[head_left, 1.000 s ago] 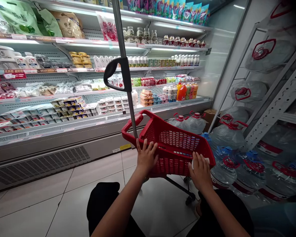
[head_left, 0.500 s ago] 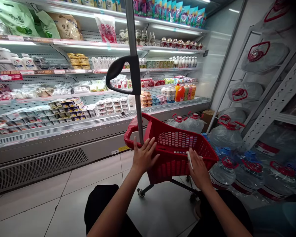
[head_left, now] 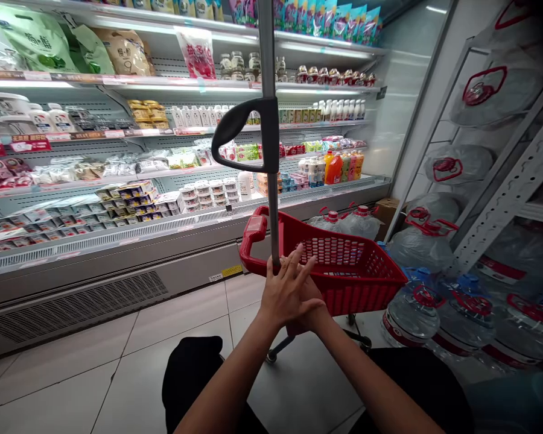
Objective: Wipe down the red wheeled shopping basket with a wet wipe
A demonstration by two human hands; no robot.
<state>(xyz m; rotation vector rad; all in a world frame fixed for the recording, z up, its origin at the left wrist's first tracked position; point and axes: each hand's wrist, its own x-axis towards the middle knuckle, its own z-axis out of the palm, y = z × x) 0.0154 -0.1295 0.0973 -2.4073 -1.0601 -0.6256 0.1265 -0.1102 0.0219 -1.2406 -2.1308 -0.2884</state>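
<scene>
A red plastic basket cart [head_left: 357, 295] with a grey upright pole [head_left: 268, 66] stands in front of me. My left hand [head_left: 284, 295] lies with spread fingers over my right hand, near the foot of the pole at the basket's near left corner. Most of my right hand [head_left: 313, 301] is hidden beneath it, so its fingers and whatever it may hold cannot be made out. A black loop handle [head_left: 269, 135] sits on the pole above both hands.
Behind the cart runs a refrigerated display case [head_left: 199, 241] full of dairy goods and drinks. Large water bottles [head_left: 411, 310] crowd the floor at the right, beside a white metal rack [head_left: 484, 217]. My knees frame the tiled floor [head_left: 163, 374].
My right hand, which held a white tissue against the basket's side, has moved left under my left hand. The tissue is no longer visible. The cart appears slightly further right in view.
</scene>
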